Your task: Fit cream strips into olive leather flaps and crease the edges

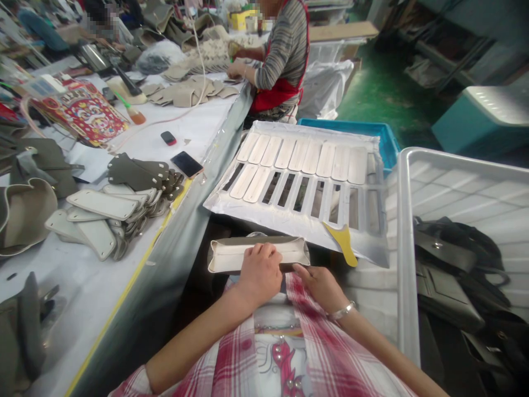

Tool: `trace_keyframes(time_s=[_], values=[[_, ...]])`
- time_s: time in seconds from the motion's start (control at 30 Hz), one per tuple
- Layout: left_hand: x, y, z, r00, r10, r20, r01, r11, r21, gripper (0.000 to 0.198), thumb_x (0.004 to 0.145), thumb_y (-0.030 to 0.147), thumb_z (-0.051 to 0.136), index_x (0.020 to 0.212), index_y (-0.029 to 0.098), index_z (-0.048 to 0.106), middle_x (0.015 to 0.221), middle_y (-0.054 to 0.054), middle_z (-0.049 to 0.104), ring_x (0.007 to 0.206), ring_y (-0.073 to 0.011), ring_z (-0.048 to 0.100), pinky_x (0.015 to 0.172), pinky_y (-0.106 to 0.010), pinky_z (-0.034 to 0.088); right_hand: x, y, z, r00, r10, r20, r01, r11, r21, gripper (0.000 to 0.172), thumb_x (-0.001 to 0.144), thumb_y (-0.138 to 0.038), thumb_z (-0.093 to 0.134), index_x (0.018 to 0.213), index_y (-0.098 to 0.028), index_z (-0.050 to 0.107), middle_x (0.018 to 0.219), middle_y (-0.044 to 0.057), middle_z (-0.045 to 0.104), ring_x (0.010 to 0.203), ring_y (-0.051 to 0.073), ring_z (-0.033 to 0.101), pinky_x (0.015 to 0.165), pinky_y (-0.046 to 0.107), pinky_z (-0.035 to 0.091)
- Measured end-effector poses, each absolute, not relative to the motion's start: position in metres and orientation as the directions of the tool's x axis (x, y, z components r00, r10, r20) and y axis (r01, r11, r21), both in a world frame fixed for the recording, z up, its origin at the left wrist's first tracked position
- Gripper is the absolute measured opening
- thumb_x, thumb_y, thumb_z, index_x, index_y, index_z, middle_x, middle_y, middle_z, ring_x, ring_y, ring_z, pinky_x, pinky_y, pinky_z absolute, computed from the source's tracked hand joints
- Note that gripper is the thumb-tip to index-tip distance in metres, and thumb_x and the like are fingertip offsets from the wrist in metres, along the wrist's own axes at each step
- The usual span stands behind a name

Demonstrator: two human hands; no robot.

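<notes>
Close to my body I hold a grey-brown leather bag piece [295, 251], long and boxy, its cream inside facing up. The fingers of my left hand [261, 271] curl over its near edge and press into the cream inside. My right hand [324, 289], a silver bangle at its wrist, grips the near right edge with the thumb on top; its other fingers are mostly hidden. Just beyond is a white slotted board [219, 205] carrying several long cream panels [328, 160] with rounded ends. A yellow flat scraper-like piece [345, 242] lies on its near edge.
On the left table [136, 309] are piled grey strips [101, 204], darker leather pieces [134, 171] and a phone [187, 164]. A white crate [407, 231] with dark bags [448, 292] stands at right. Beyond the board are a blue tray [388, 144] and a co-worker [285, 49].
</notes>
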State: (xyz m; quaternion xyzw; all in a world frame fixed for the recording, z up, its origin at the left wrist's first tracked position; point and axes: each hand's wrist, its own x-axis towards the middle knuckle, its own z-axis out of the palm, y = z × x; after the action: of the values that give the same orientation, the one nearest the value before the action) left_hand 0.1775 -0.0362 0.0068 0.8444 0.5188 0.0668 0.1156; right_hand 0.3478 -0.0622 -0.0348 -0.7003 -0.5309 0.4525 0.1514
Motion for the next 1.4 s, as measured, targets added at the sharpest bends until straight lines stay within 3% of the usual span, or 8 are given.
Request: trace_keyframes(time_s=[0.13,0.23,0.33,0.5,0.7,0.83,1.2,1.4], values=[[0.176,-0.036,0.008,0.460,0.888,-0.010,0.855,-0.440,0.274,0.007,0.077,0.018,0.049,0.080,0.019,0.056,0.097,-0.004,0.054,0.092,-0.0217,0.046,0.076,-0.039,0.039,0.331,-0.064,-0.028,-0.100,0.675,-0.731,0.168,-0.712,-0.682,0.049,0.084,-0.049,0.042,0.047,-0.018,0.047,0.038,0.001,0.051,0.030,0.010,0.044,0.034,0.021,0.030],[0.174,-0.034,0.010,0.464,0.885,-0.032,0.856,-0.439,0.273,0.008,0.078,0.019,0.049,0.079,0.019,0.057,0.096,-0.005,0.054,0.091,-0.0222,0.046,0.074,-0.039,0.039,0.324,-0.062,-0.025,-0.148,0.607,-0.781,-0.086,-0.794,-0.601,0.048,0.086,-0.045,0.041,0.049,-0.016,0.049,0.038,0.001,0.052,0.030,0.010,0.046,0.032,0.019,0.031],[0.173,-0.032,0.011,0.480,0.876,-0.047,0.850,-0.451,0.272,0.008,0.077,0.018,0.049,0.079,0.018,0.057,0.095,-0.006,0.053,0.091,-0.0231,0.046,0.073,-0.039,0.040,0.319,-0.060,-0.025,-0.185,0.564,-0.805,-0.215,-0.822,-0.527,0.045,0.087,-0.041,0.041,0.052,-0.014,0.052,0.041,0.003,0.053,0.032,0.010,0.048,0.034,0.020,0.036],[0.173,-0.027,0.005,0.457,0.888,-0.059,0.858,-0.422,0.292,0.007,0.078,0.018,0.049,0.084,0.017,0.053,0.095,-0.007,0.052,0.092,-0.0238,0.047,0.075,-0.040,0.041,0.308,-0.058,-0.026,-0.180,0.564,-0.806,-0.228,-0.821,-0.524,0.048,0.089,-0.042,0.038,0.054,-0.013,0.053,0.044,0.005,0.056,0.033,0.011,0.051,0.036,0.021,0.038],[0.140,-0.026,0.011,0.316,0.949,0.002,0.871,-0.291,0.397,0.019,0.076,0.026,0.061,0.088,0.018,0.049,0.096,-0.005,0.050,0.092,-0.0211,0.048,0.080,-0.038,0.043,0.300,-0.059,-0.027,-0.162,0.599,-0.784,-0.268,-0.792,-0.549,0.045,0.090,-0.040,0.040,0.060,-0.012,0.057,0.053,0.006,0.062,0.039,0.011,0.056,0.040,0.020,0.040],[0.117,-0.027,0.015,0.419,0.905,-0.068,0.865,-0.376,0.332,0.013,0.083,0.028,0.054,0.074,0.019,0.055,0.090,-0.004,0.053,0.088,-0.0201,0.048,0.078,-0.037,0.043,0.295,-0.060,-0.026,-0.138,0.589,-0.796,-0.286,-0.793,-0.537,0.041,0.089,-0.039,0.043,0.062,-0.012,0.058,0.058,0.008,0.066,0.043,0.011,0.059,0.045,0.021,0.044],[0.119,-0.024,0.007,0.413,0.910,-0.042,0.884,-0.390,0.259,0.019,0.084,0.027,0.047,0.076,0.018,0.061,0.092,-0.006,0.053,0.087,-0.0220,0.047,0.071,-0.038,0.041,0.273,-0.059,-0.024,-0.153,0.585,-0.797,-0.307,-0.795,-0.524,0.036,0.087,-0.038,0.048,0.066,-0.011,0.059,0.067,0.011,0.069,0.054,0.015,0.065,0.049,0.023,0.047],[0.119,-0.021,0.006,0.419,0.907,-0.048,0.881,-0.393,0.263,0.020,0.084,0.025,0.046,0.075,0.017,0.062,0.091,-0.007,0.052,0.088,-0.0232,0.047,0.071,-0.040,0.041,0.255,-0.058,-0.023,-0.166,0.589,-0.791,-0.298,-0.794,-0.529,0.039,0.088,-0.039,0.045,0.064,-0.011,0.060,0.061,0.009,0.067,0.052,0.015,0.063,0.049,0.023,0.047]])
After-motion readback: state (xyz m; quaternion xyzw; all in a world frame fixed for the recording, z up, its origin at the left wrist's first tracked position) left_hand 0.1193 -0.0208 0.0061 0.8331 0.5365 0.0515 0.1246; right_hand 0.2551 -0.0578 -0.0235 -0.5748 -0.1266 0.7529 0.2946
